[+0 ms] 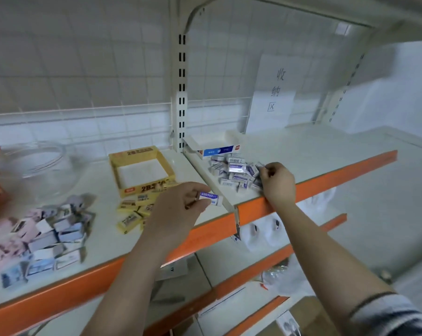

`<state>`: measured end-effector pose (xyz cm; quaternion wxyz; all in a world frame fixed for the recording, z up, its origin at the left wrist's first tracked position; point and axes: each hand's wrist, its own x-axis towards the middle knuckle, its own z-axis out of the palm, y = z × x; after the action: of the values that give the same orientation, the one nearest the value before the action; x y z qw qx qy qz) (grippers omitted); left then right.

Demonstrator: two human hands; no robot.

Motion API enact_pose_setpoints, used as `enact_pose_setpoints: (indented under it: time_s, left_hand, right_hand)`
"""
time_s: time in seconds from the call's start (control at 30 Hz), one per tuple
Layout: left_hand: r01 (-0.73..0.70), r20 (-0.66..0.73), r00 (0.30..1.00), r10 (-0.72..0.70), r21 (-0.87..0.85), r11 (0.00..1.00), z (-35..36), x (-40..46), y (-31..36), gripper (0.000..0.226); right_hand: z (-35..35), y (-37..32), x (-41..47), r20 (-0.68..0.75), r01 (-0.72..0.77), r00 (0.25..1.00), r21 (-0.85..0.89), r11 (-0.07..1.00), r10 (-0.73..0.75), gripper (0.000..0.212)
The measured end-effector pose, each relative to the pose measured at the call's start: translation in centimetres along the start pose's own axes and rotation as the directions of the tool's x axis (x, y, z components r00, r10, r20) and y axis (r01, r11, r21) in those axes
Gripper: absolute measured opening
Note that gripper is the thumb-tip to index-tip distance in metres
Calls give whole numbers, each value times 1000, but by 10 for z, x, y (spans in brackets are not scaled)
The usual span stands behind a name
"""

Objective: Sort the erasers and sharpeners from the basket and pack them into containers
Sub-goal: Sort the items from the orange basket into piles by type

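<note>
two hands, three eraser piles, two boxes
left hand [181, 204] pinches one white eraser [211, 198]; right hand [276, 180] fingers curled into the purple pile [236, 172], grip unclear.

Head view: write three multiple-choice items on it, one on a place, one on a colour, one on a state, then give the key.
1. Where does the pile of purple-and-white erasers lie?
A. on the right shelf section, in front of the blue-and-white box
B. inside the yellow box
C. on the floor

2. What colour is the shelf's front edge?
A. green
B. orange
C. black

3. What is the left hand doing?
A. resting flat on the shelf
B. hanging idle
C. pinching one eraser

Key: 1 A, the pile sits just in front of that box; 2 B, the strip is orange; 3 C, thumb and fingers pinch a wrapper marked ERASER.
</note>
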<state>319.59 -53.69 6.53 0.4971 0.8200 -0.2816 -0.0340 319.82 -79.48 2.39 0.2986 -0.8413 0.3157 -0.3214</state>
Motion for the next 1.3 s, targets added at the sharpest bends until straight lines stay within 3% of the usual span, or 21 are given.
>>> enact_pose_setpoints:
  time_s: [0.2, 0.33, 0.57, 0.7, 0.77, 1.03, 1.1, 1.3]
  left_hand:
    - [-82, -7, 997, 82, -11, 997, 9, 48, 6, 14]
    - [-88, -5, 996, 88, -65, 994, 21, 95, 14, 15]
    - [-81, 114, 991, 71, 81, 993, 63, 160, 13, 25]
    - [-70, 127, 991, 53, 135, 988, 72, 166, 9, 25]
    - [-64, 121, 992, 47, 141, 988, 70, 165, 9, 24]
    - [-83, 211, 976, 49, 156, 984, 18, 121, 12, 15]
    - [-95, 207, 976, 61, 158, 983, -3, 100, 9, 16]
    - [-78, 100, 993, 64, 145, 986, -104, 32, -20, 15]
  right_hand:
    - [-12, -2, -14, -61, -39, 997, 144, 989, 48, 32]
    - [-16, 15, -49, -128, 23, 992, 92, 995, -11, 25]
    - [-10, 26, -61, 76, 5, 997, -5, 1000, -4, 48]
    - [-18, 30, -60, 95, 53, 994, -50, 997, -48, 32]
    - [-18, 31, -60, 104, 51, 994, -55, 997, -45, 34]
    - [-16, 10, -60, 16, -91, 996, 34, 995, 90, 32]
    - [-14, -8, -65, -25, -120, 992, 84, 989, 122, 40]
    - [7, -110, -102, -61, 22, 998, 196, 980, -10, 29]
